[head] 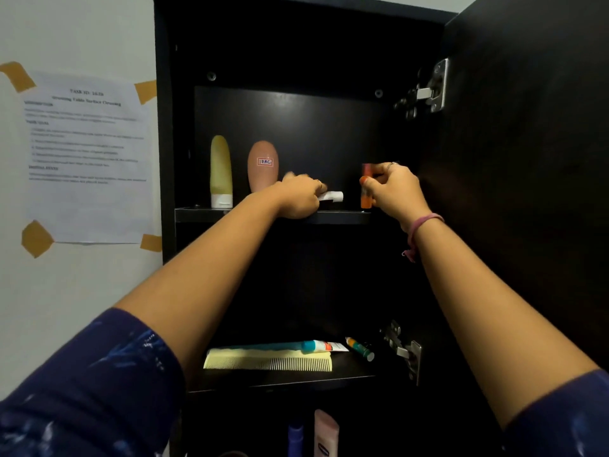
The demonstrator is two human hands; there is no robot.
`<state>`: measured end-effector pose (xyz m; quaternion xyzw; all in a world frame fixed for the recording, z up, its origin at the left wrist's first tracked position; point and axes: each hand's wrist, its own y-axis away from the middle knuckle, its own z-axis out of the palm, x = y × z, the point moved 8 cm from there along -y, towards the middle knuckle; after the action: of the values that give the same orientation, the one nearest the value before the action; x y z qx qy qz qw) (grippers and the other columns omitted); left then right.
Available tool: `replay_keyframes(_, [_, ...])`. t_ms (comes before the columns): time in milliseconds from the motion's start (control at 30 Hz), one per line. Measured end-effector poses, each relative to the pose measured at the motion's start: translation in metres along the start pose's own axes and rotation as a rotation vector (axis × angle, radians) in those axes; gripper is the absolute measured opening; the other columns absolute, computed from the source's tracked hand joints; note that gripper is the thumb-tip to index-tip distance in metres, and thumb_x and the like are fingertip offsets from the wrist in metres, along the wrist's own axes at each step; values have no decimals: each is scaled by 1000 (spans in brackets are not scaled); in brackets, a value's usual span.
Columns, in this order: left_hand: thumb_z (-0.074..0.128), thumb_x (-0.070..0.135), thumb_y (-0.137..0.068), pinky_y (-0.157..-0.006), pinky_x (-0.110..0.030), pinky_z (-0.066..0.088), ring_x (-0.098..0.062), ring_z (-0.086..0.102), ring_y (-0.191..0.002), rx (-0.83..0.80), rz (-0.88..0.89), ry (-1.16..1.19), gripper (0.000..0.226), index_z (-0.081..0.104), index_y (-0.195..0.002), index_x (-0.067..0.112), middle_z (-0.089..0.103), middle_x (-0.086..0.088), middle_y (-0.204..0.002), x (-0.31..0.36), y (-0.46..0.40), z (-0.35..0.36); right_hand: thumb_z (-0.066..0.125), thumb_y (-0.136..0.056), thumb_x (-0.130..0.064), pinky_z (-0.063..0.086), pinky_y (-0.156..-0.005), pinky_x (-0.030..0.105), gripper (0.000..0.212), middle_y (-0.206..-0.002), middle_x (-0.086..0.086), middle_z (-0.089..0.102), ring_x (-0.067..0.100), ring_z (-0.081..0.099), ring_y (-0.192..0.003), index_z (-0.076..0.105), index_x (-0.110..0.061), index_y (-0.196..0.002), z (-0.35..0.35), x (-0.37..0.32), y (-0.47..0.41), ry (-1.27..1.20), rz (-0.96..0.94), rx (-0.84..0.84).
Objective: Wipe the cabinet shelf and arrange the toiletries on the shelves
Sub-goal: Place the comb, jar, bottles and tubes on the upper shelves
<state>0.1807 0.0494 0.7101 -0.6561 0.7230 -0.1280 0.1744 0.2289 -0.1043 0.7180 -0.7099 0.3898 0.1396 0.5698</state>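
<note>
Both my hands reach to the upper shelf (pixel 197 214) of a dark cabinet. My left hand (pixel 301 197) grips a small white-tipped item (pixel 333 196) lying on the shelf; most of it is hidden under my fingers. My right hand (pixel 390 189) pinches an upright orange tube (pixel 365 192) near the shelf's right end. A yellow tube (pixel 220 171) and a pink bottle with a label (pixel 263 166) stand upright at the shelf's left.
The middle shelf (pixel 356 372) holds a cream comb (pixel 268 360), a teal-and-white tube (pixel 316 346) and a small green-orange stick (pixel 360 348). Below stand a blue bottle (pixel 295 438) and a pale pink tube (pixel 325 435). The open door (pixel 527 159) is at right; a taped paper (pixel 87 156) hangs on the left wall.
</note>
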Motion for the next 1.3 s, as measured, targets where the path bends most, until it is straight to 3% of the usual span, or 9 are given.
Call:
replay_keyframes(133, [37, 7, -92, -106, -40, 37, -31, 48, -122, -51, -9, 116, 42, 51, -131, 7, 52, -15, -135, 3, -4, 5, 60, -91, -23, 53, -92, 42, 29, -106, 12, 65, 24, 63, -101, 59, -7, -115, 10, 5, -9, 47, 57, -95])
replay_keyframes(500, [38, 4, -87, -98, -37, 43, -27, 56, -109, -66, 17, 201, 39, 62, -117, 7, 61, -12, -121, 4, -4, 10, 63, -89, -27, 50, -91, 32, 38, -109, 9, 66, 22, 61, -105, 56, -6, -120, 15, -3, -2, 325, -31, -144])
replay_keyframes(633, [39, 7, -89, -105, -36, 39, -28, 49, -122, -14, 6, 192, 43, 53, -130, 9, 53, -12, -135, 4, -1, 5, 69, -83, -30, 47, -88, 29, 50, -119, 12, 61, 24, 58, -109, 53, -4, -122, 13, -6, 4, 408, -35, -124])
replay_keyframes(767, [42, 7, -88, -106, -33, 35, -27, 46, -127, 66, 21, 202, 47, 46, -135, 6, 49, -12, -139, 4, 4, -1, 75, -78, -29, 47, -89, 30, 58, -120, 13, 60, 25, 58, -111, 51, -1, -124, 8, -6, 7, 394, -45, -60])
replay_keyframes(967, [45, 14, -93, -112, -28, 26, -24, 34, -137, 216, 86, 201, 54, 32, -145, 9, 37, -11, -149, 10, 21, -12, 76, -76, -21, 42, -105, 31, 74, -133, 13, 54, 24, 51, -123, 40, -2, -137, 0, -6, 16, 257, -122, 70])
replay_keyframes(1200, [49, 20, -94, -113, -26, 26, -19, 37, -136, 368, 178, 247, 55, 32, -145, 9, 38, -7, -148, 21, 63, -10, 65, -82, -6, 41, -106, 31, 51, -134, 9, 48, 18, 49, -123, 48, -7, -131, -20, -6, 64, -26, -225, 325])
replay_keyframes(1300, [50, 22, -92, -116, -31, 25, -21, 33, -137, 428, 211, 198, 57, 32, -145, 9, 35, -6, -150, 28, 93, 4, 61, -84, -3, 36, -104, 17, 45, -133, 9, 49, 17, 48, -124, 51, -6, -128, -18, -7, 98, -61, -265, 408])
